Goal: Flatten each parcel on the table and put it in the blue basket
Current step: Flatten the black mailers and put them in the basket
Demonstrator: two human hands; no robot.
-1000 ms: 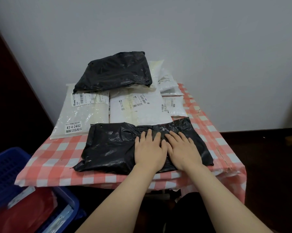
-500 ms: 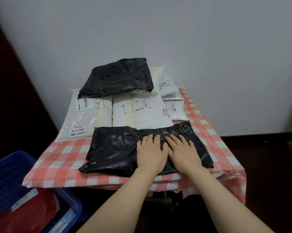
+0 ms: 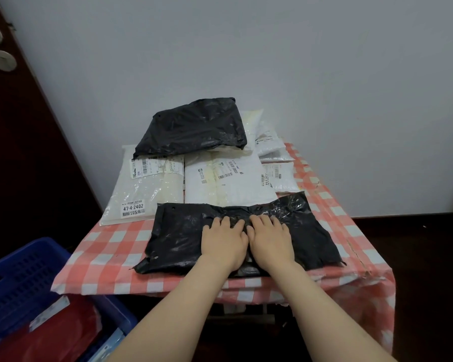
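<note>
Still, my left hand [image 3: 224,244] and right hand [image 3: 269,241] stay pressing, fingers flat and gripping nothing, on the black parcel [image 3: 178,236] beneath them; I'd say flattening continues.

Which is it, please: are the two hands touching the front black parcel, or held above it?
Touching. The head view shows the left hand and the right hand lying palm-down on the front black parcel, with no gap beneath them.

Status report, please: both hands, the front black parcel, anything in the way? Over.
Hands: left hand and right hand pressing palms-down on front black parcel. Parcel on tablecloth, not yet in blue basket. Path to basket looks clear.
</note>
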